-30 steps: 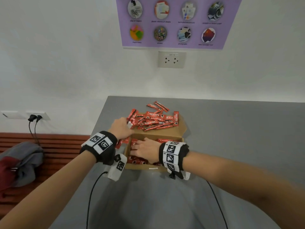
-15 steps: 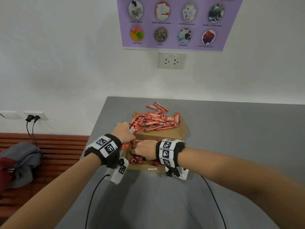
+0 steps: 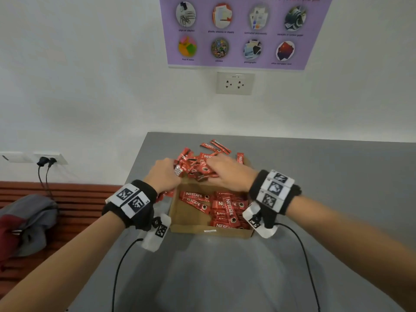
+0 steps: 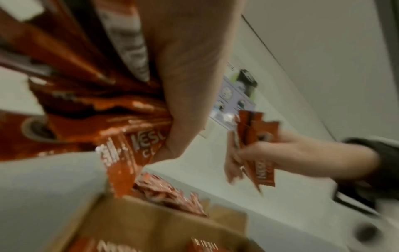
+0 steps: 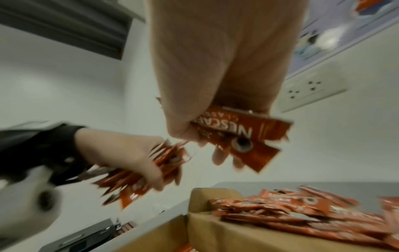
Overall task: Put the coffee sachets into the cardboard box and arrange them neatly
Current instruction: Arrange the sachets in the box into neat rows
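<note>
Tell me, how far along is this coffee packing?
Partway. Some sachets already lie in the cardboard box, mostly on its right side and not all aligned. The left hand grips a bunch; the right hand holds a few. A loose pile on the back flap remains.

Purple poster with eight round pictures mounted on white wall. White double socket fixed just below poster. Grey table set against wall. At left, two black plugs seated in low wall outlet, cables hanging down. Grey-and-maroon garment heaped on red slatted bench.
</note>
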Action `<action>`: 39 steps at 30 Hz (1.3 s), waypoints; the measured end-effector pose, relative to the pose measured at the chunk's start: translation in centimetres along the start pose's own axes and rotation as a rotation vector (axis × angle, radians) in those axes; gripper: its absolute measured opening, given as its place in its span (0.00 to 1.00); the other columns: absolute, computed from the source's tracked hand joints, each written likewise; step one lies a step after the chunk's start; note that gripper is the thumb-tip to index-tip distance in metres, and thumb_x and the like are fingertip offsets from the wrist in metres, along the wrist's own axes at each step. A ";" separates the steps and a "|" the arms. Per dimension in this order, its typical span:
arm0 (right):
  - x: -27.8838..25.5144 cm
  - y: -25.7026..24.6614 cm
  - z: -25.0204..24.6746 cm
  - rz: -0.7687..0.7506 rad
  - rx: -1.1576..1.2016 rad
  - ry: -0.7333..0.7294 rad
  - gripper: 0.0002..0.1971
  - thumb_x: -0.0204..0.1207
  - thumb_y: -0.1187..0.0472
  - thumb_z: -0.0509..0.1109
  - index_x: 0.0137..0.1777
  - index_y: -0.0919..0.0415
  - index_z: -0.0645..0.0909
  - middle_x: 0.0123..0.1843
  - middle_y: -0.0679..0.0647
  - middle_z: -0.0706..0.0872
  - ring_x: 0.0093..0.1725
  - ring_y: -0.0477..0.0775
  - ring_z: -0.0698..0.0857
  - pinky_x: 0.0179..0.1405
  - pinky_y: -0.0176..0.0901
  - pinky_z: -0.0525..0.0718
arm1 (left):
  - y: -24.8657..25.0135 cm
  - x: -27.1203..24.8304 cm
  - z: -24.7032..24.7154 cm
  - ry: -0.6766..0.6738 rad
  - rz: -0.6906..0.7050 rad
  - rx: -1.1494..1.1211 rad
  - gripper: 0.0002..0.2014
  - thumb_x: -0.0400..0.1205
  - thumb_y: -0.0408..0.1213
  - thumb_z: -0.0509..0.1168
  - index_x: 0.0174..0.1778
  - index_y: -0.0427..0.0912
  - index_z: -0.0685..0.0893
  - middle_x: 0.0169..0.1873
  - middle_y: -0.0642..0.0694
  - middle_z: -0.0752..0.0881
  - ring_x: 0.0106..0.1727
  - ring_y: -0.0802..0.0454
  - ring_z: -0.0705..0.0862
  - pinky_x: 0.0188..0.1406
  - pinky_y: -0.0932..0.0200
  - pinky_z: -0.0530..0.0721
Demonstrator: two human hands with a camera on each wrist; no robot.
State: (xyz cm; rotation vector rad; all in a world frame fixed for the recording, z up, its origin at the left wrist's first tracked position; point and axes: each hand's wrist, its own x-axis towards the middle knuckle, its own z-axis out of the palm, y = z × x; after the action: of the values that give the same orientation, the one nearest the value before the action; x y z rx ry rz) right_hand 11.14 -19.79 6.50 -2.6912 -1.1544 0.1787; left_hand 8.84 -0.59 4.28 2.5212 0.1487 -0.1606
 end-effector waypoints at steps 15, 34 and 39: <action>-6.2 5.8 4.7 0.461 0.302 0.043 0.10 0.79 0.58 0.68 0.58 0.60 0.78 0.52 0.55 0.88 0.46 0.52 0.88 0.46 0.43 0.87 | 1.5 -0.2 6.3 -0.281 0.294 0.725 0.09 0.78 0.30 0.63 0.54 0.38 0.79 0.54 0.41 0.83 0.53 0.43 0.84 0.49 0.53 0.83; -5.8 3.2 7.2 0.473 0.179 -0.069 0.23 0.69 0.39 0.73 0.49 0.60 0.82 0.44 0.51 0.88 0.41 0.51 0.86 0.44 0.48 0.86 | 1.4 0.6 6.8 -0.340 0.280 0.729 0.16 0.70 0.43 0.74 0.47 0.41 0.78 0.47 0.45 0.83 0.42 0.50 0.79 0.40 0.57 0.81; -5.4 3.1 7.3 0.494 0.170 -0.090 0.25 0.66 0.36 0.73 0.45 0.60 0.81 0.42 0.52 0.88 0.40 0.53 0.86 0.44 0.51 0.86 | 1.3 0.7 6.7 -0.361 0.277 0.722 0.15 0.71 0.45 0.74 0.44 0.42 0.76 0.48 0.44 0.84 0.45 0.48 0.82 0.42 0.58 0.81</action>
State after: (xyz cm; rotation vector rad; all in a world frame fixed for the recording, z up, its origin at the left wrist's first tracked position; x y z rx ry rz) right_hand 8.17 -24.74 -1.15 -2.7801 -0.4451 0.4531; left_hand 9.17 -5.52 -0.55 3.1204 -0.4855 -0.6472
